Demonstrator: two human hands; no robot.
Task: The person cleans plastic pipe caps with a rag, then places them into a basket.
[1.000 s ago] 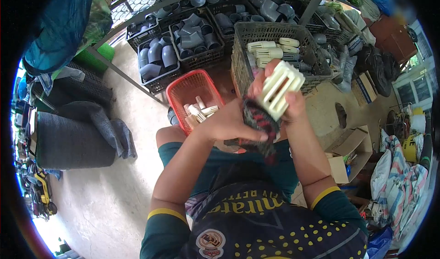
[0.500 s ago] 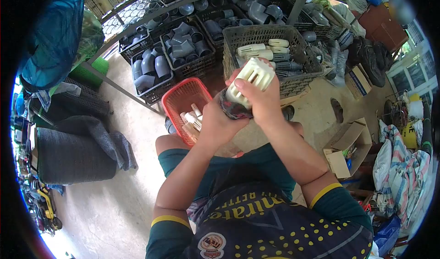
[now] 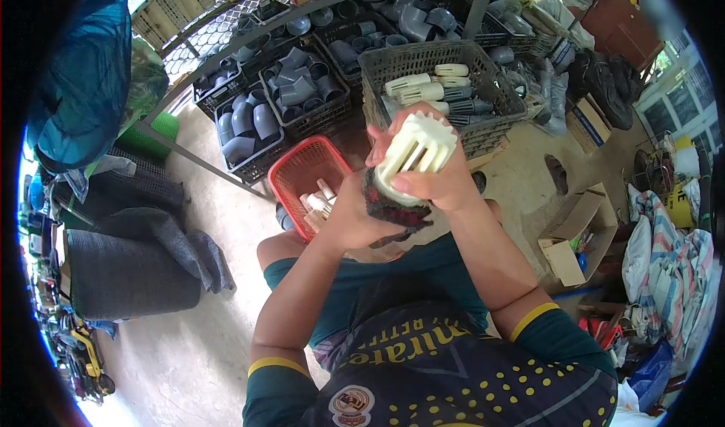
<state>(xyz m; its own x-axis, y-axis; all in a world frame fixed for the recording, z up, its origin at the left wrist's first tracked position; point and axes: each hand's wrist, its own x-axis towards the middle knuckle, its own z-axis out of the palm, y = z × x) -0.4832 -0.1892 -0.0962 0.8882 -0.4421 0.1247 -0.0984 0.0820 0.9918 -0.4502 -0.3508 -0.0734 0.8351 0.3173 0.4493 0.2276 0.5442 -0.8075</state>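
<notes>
A cream slotted plastic fitting (image 3: pixel 420 151), shaped like a strainer, is held up in front of my chest. My right hand (image 3: pixel 447 181) is wrapped round its side, with the thumb lying across the slots. A dark cloth with red patches (image 3: pixel 393 204) covers the fitting's lower end. My left hand (image 3: pixel 355 212) is closed on this cloth and presses it to the fitting; part of its fingers is hidden. Just beyond my hands, more cream slotted fittings (image 3: pixel 419 93) and grey ones lie in a dark crate (image 3: pixel 377 63). Below left, a red basket (image 3: pixel 283 172) contains several pale tube-like pieces (image 3: pixel 321 200).
Black crates (image 3: pixel 249 172) of grey pipe elbows (image 3: pixel 266 121) stand at the back left under a metal frame (image 3: pixel 192 138). A roll of dark mesh (image 3: pixel 132 276) lies left. To my right are an opened cardboard box (image 3: pixel 563 257) and striped sacks (image 3: pixel 668 276).
The fitting has turned and tilted slightly in my right hand. The cloth has shifted down and right at its lower end, and the whole view has shifted a little.
</notes>
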